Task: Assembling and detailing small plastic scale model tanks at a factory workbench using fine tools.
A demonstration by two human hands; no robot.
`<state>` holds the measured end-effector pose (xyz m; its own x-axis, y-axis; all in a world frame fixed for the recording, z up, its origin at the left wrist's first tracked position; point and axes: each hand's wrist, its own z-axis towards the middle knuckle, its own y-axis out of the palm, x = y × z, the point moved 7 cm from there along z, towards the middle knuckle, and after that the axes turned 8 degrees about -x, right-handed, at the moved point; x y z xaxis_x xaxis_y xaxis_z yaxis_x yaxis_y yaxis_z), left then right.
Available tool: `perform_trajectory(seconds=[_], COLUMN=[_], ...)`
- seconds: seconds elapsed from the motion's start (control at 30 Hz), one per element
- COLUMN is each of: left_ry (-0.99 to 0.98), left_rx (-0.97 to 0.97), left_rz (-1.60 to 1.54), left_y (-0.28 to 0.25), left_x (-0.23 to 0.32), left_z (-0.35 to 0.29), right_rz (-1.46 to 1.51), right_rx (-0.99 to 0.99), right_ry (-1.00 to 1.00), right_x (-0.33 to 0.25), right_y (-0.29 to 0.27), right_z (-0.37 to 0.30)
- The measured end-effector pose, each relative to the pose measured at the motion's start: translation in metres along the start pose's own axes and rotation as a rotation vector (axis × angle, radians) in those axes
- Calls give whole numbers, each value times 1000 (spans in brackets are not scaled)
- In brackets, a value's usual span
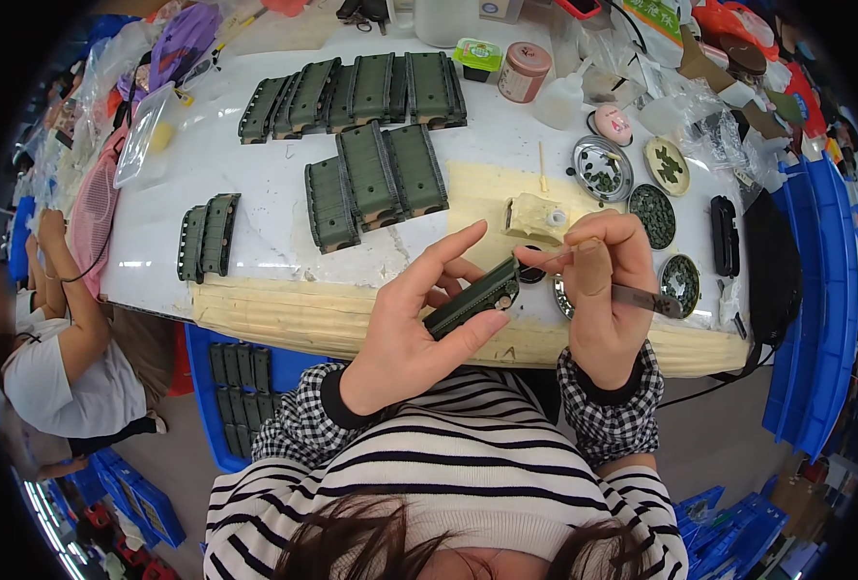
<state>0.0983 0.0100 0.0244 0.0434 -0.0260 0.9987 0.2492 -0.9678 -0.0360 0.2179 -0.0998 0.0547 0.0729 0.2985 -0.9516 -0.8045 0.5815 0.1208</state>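
My left hand [419, 309] is closed around a long dark green plastic part [482, 298], its thumb along the near side and its far end tilted up to the right. My right hand [603, 300] pinches metal tweezers [646, 301], whose broad back end sticks out to the right. Its fingertips are close to the raised end of the green part; whether the tool's tips touch it is hard to see. Just beyond my hands stands a cream-coloured block [535, 218] with a small white nozzle-like piece on top.
Rows of green camouflage parts [371, 92] lie on the white table [265, 198]. Round dishes of small green pieces [652, 217] stand at the right, beside a black case [725, 237]. A blue crate [204, 387] with similar parts sits below. Another person [81, 358] works at the left.
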Motion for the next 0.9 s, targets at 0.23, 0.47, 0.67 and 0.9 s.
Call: perform_trajectory(seconds=[0.23, 0.47, 0.67, 0.9], left_ry=[119, 187, 110, -65], left_rx=[-149, -328, -300, -229], left_rz=[-379, -589, -628, -742], left_y=[-1, 0, 5, 18], left_x=[-12, -27, -26, -43], left_z=[2, -5, -4, -4], right_rz=[-882, -1058, -889, -711], right_rx=[190, 66, -23, -257], right_ry=[-192, -118, -124, -157], right_x=[-20, -5, -27, -25], right_y=[-24, -21, -13, 22], right_z=[18, 17, 1, -13])
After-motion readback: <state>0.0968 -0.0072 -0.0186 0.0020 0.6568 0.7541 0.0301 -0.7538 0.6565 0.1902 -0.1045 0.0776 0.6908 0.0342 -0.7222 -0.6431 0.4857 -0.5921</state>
